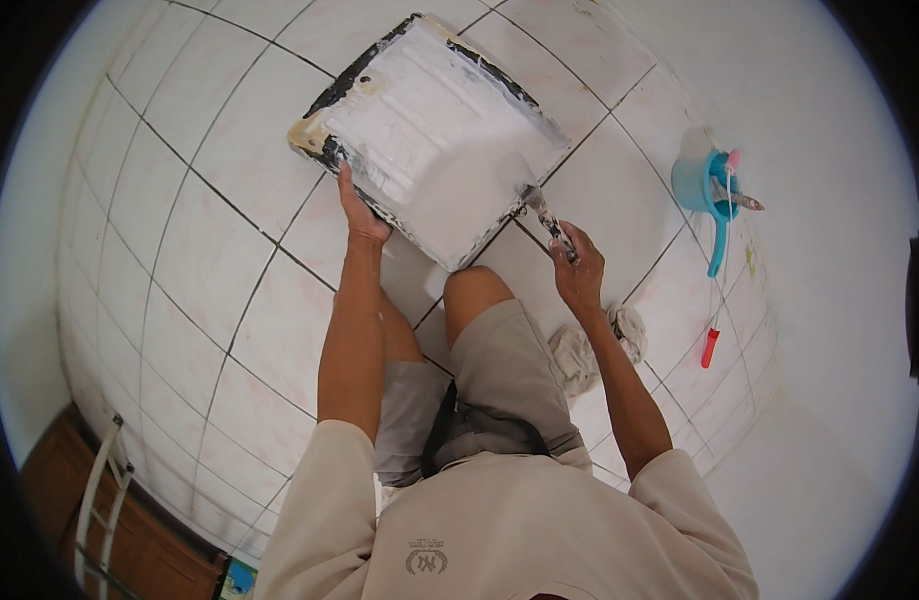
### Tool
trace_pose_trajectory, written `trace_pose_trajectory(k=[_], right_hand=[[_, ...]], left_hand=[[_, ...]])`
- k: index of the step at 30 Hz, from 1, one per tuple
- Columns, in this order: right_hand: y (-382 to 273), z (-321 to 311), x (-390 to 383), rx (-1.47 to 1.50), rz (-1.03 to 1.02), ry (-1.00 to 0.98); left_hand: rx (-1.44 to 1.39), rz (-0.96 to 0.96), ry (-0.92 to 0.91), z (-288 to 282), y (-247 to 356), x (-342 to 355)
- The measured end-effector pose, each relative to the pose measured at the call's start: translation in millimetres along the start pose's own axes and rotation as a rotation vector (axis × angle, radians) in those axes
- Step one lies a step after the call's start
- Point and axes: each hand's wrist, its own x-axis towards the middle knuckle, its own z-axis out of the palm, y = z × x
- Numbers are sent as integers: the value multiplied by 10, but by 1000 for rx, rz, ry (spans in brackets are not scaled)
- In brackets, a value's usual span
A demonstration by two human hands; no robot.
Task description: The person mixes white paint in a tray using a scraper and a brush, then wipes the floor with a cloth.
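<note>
A black paint tray point(449, 140) caked with white paint lies tilted across the tiles in front of my knees. White paint fills its near end, and ridges show through farther up. My left hand point(361, 212) grips the tray's left edge, fingers partly hidden by the rim. My right hand point(579, 265) is closed around the dark, paint-spattered handle of a scraper point(539, 208). The scraper's flared end meets the tray's right edge, beside the wet paint; its tip is too smeared with white to make out fully.
To the right, a blue dipper point(717, 190) holds a paint-stained tool. A roller frame with a red handle point(710, 347) leans by it. A crumpled pale cloth point(579, 358) lies beside my right leg. White walls flank the tiled floor point(249, 200); a white ladder point(101, 500) stands lower left.
</note>
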Motion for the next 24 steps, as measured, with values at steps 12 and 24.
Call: trace_pose_trajectory(k=[12, 24], right_hand=[[10, 272, 110, -59, -203, 114], [-431, 524, -213, 638, 227, 6]], left_hand=[[322, -234, 306, -91, 232, -333], [833, -299, -10, 961, -900, -1327]])
